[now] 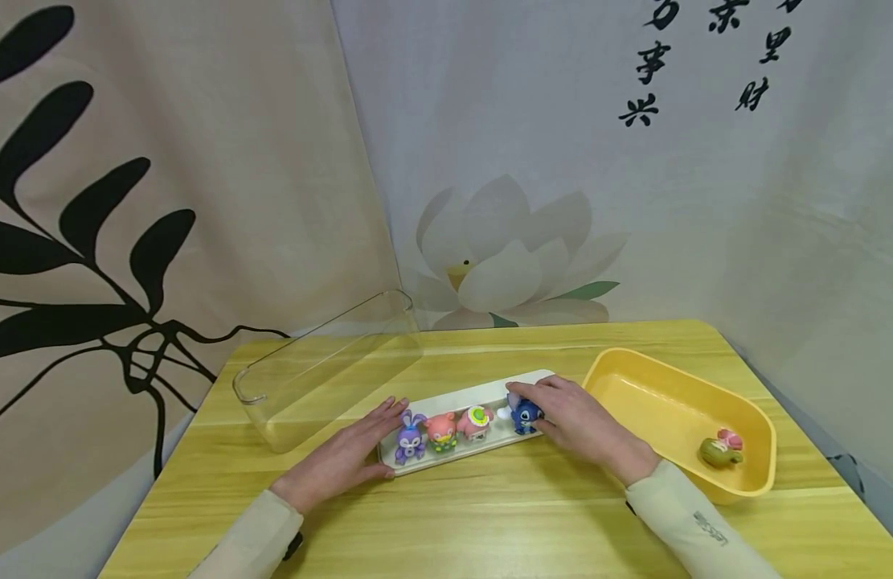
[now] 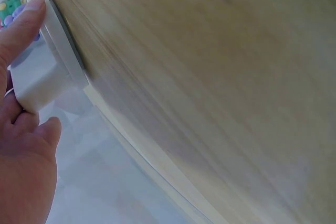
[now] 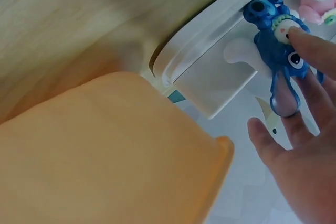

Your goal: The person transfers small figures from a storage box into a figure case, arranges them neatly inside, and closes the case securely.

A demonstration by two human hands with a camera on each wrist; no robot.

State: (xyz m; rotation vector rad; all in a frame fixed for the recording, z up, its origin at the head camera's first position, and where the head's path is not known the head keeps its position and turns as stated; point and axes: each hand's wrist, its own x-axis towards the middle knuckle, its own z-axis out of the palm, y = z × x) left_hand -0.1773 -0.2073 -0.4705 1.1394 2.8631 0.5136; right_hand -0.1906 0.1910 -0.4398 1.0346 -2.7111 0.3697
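A long white display base (image 1: 453, 402) lies slantwise on the table, with small figurines standing along it. My left hand (image 1: 341, 464) grips its left end, thumb at the near edge and fingers at the far one. Closest to that hand is a purple rabbit figurine (image 1: 410, 444). Beside it come a pink figurine (image 1: 440, 434) and another pink one with a yellow-green round top (image 1: 477, 421). Over the right end, my right hand (image 1: 591, 422) pinches a blue long-eared figurine (image 3: 278, 48) between thumb and fingers. A white rounded piece (image 3: 242, 53) shows next to the blue figurine.
A yellow plastic basin (image 1: 670, 379) stands right of the base, close to my right forearm. Inside it lies a green and pink figurine (image 1: 721, 452). A clear box-shaped cover (image 1: 330, 378) stands at the back left. A printed cloth (image 1: 526, 145) hangs behind the table.
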